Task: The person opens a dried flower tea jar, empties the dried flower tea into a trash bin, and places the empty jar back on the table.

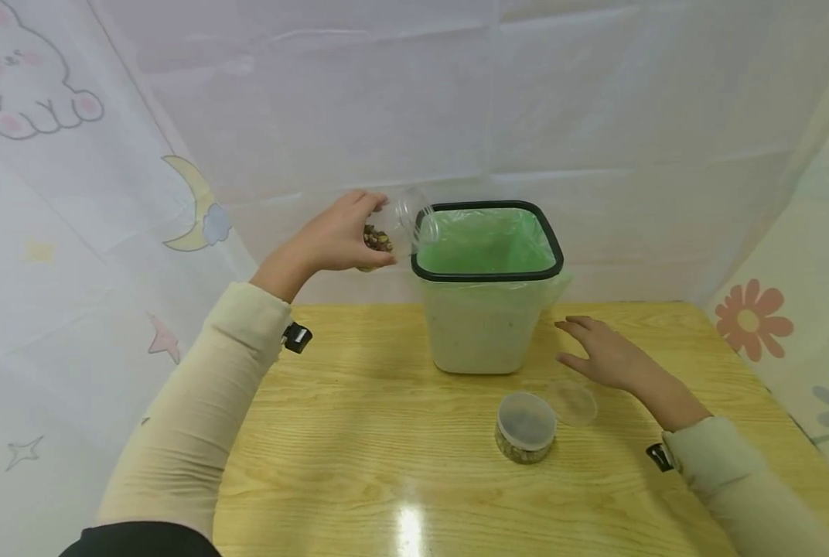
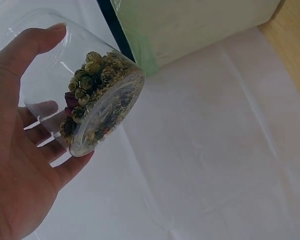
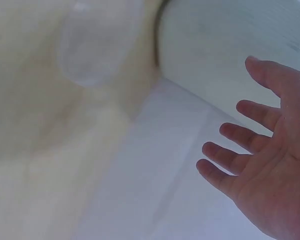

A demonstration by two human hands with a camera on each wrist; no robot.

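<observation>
My left hand [image 1: 348, 236] grips a clear plastic jar [image 1: 404, 220], tilted on its side with its mouth at the left rim of a bin [image 1: 480, 329]. Dried flower buds [image 2: 92, 82] lie heaped near the jar's base, with thumb and fingers around the wall in the left wrist view. The bin has a black rim and a green liner bag [image 1: 487, 240]. Right of the bin, my right hand [image 1: 605, 356] hovers over the table with its fingers spread and holds nothing. A clear round lid [image 1: 573, 404] lies below that hand.
A second, lidded jar [image 1: 526, 429] with dried contents stands on the wooden table [image 1: 359, 441] in front of the bin, beside the loose lid. White sheeting [image 1: 359, 100] hangs behind the table and along both sides, printed with a rabbit, a moon and flowers.
</observation>
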